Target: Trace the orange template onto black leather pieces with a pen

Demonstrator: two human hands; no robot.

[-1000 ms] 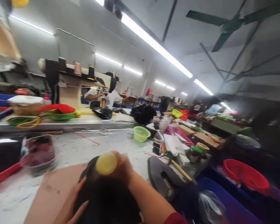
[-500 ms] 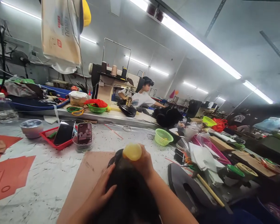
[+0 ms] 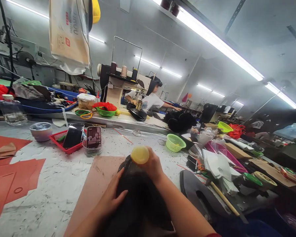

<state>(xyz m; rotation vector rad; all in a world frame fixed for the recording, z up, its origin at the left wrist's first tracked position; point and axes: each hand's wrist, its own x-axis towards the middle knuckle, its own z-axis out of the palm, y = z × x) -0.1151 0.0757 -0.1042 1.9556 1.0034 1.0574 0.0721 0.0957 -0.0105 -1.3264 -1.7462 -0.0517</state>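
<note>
My right hand [image 3: 153,168] is closed round a tool with a round yellow knob [image 3: 139,155], held over a black piece of material [image 3: 138,200] low in the middle. My left hand [image 3: 112,199] lies on the left side of that black piece with fingers stretched, pressing it down. The black piece rests on a brown cardboard sheet [image 3: 93,184] on the speckled white worktable [image 3: 51,187].
A red tray with a phone [image 3: 72,136], a second phone in a clear cup [image 3: 93,140], a metal bowl [image 3: 40,130], red-brown cut sheets [image 3: 12,177], a green basket [image 3: 175,142], a hammer [image 3: 223,199] and clutter lie around. A person sits at a sewing machine [image 3: 120,87] behind.
The view has swung left and steadied, bringing the phones, bowl and red sheets into sight. Both hands have stayed on the black piece and the yellow-knobbed tool.
</note>
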